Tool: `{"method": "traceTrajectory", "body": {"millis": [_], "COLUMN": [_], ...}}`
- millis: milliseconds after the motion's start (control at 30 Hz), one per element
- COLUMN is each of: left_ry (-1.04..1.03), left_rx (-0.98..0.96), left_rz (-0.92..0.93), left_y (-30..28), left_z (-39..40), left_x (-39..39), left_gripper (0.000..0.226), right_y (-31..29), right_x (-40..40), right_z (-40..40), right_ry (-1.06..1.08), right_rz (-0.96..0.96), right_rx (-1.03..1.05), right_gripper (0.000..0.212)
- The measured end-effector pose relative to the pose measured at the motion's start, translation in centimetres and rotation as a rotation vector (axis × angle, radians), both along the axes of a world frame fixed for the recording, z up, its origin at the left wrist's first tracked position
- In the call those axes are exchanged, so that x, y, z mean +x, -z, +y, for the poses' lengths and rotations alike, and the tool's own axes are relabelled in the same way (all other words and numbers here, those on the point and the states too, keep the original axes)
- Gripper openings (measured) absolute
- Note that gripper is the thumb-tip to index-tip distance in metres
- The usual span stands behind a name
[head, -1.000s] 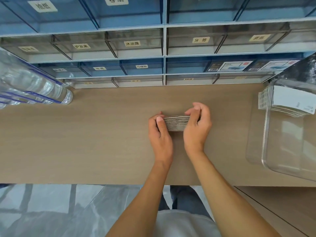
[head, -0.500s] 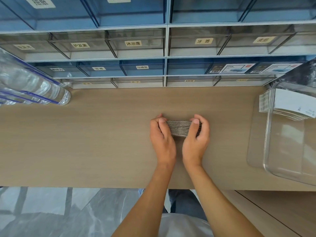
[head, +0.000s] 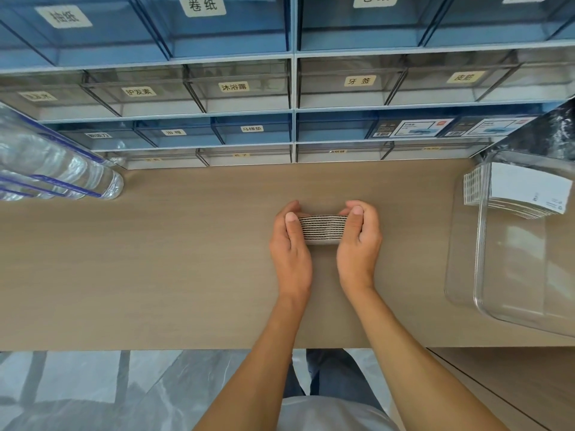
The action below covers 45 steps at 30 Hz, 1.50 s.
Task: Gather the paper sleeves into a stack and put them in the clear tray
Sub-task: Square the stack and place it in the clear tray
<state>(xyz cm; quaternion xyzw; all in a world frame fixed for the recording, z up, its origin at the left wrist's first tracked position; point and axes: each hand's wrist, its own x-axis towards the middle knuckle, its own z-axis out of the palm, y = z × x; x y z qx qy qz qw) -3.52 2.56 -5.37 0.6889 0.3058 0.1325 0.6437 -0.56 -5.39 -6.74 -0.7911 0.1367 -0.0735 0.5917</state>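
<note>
A stack of paper sleeves (head: 323, 229) stands on edge on the wooden counter, its striped edges facing me. My left hand (head: 291, 244) presses its left side and my right hand (head: 359, 241) presses its right side, thumbs on top. The clear tray (head: 485, 269) sits at the counter's right end. It holds another pile of white sleeves (head: 525, 194) at its far end.
Clear water bottles (head: 59, 169) lie at the far left of the wooden counter (head: 155, 259). Rows of labelled blue and clear drawers (head: 236, 88) rise behind the counter. The counter's front edge runs just below my forearms, with grey floor beyond.
Both hands have closed in around the stack and squared it. The right hand dropped from the top of the stack to its side. The stack stayed at the counter's middle.
</note>
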Motion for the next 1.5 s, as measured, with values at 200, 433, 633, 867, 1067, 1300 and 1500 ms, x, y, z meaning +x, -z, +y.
{"method": "traceTrajectory", "body": {"millis": [200,433,633,867,1067,1300,1500], "left_ry": [0.002,0.027,0.06,0.485,0.366,0.186,0.149], "left_rx": [0.004,0.047,-0.008,-0.137,-0.031,-0.186,-0.437], "left_rz": [-0.003,0.008,0.023,0.073,0.121,0.162,0.178], "left_y": [-0.2,0.0,-0.3,-0.6,-1.4,-4.5,-7.8], "left_z": [-0.1,0.0,0.2,3.5,3.4,2.8,0.1], "left_x": [-0.2,-0.1,0.0,-1.1,-0.6,-0.1,1.1], "left_gripper": [0.029,0.027,0.022,0.062,0.054,0.055,0.067], "right_y": [-0.1,0.2,0.1,-0.1,-1.4,-4.7,-7.7], "right_x": [-0.5,-0.7,-0.5,-0.3,0.0,0.4,-1.2], "right_z": [0.0,-0.4,-0.5,-0.5,-0.3,-2.6,-5.7], "right_ry": [-0.039,-0.076,-0.09,-0.077,-0.084,-0.212,-0.179], "right_rz": [0.026,0.035,0.041,0.055,0.1,0.235,0.343], "right_rx": [-0.004,-0.034,-0.021,0.003,0.035,0.407,0.856], "right_gripper": [0.028,0.028,0.025,0.024,0.021,0.028,0.039]}}
